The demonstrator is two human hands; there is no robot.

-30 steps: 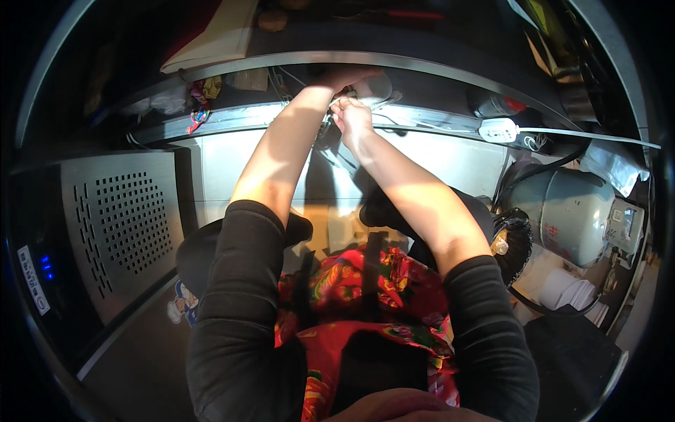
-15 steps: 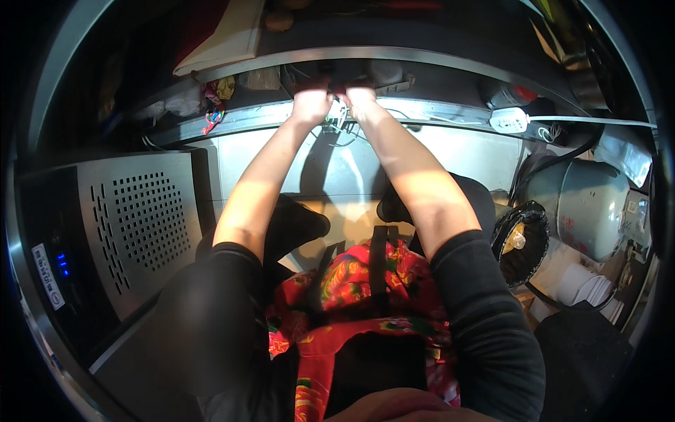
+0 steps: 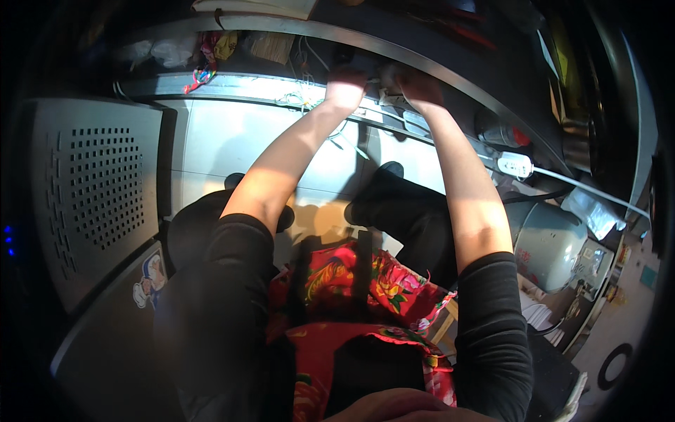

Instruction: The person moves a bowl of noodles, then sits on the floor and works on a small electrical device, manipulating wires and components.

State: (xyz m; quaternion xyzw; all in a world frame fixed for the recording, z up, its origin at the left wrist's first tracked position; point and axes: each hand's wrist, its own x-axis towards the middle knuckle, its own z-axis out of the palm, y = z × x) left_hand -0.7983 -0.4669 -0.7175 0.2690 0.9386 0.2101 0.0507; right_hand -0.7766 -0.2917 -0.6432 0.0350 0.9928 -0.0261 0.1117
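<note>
Both my arms reach forward under the front edge of a dark counter (image 3: 337, 32), onto a low shelf (image 3: 242, 89). My left hand (image 3: 346, 84) is in the shade, close to a loose tangle of thin white cables (image 3: 304, 95). Its fingers are hidden. To its right, my right hand (image 3: 422, 90) bends inward beside a pale object (image 3: 389, 76) that is too dark to name. Shadow covers its fingertips, so I cannot tell whether they touch it. A white cable end (image 3: 357, 145) hangs below the shelf edge.
A white power strip (image 3: 515, 165) with a thick cord lies right of my right arm. Further right stands a grey gas cylinder (image 3: 552, 243). At left is a perforated metal cabinet (image 3: 105, 186). Colourful bundled cords (image 3: 202, 77) and a brown stack (image 3: 273, 47) sit on the shelf.
My hands were close together at the cables and are now apart, the right one further right. The cable tangle now lies left of my left hand. The whole view has turned.
</note>
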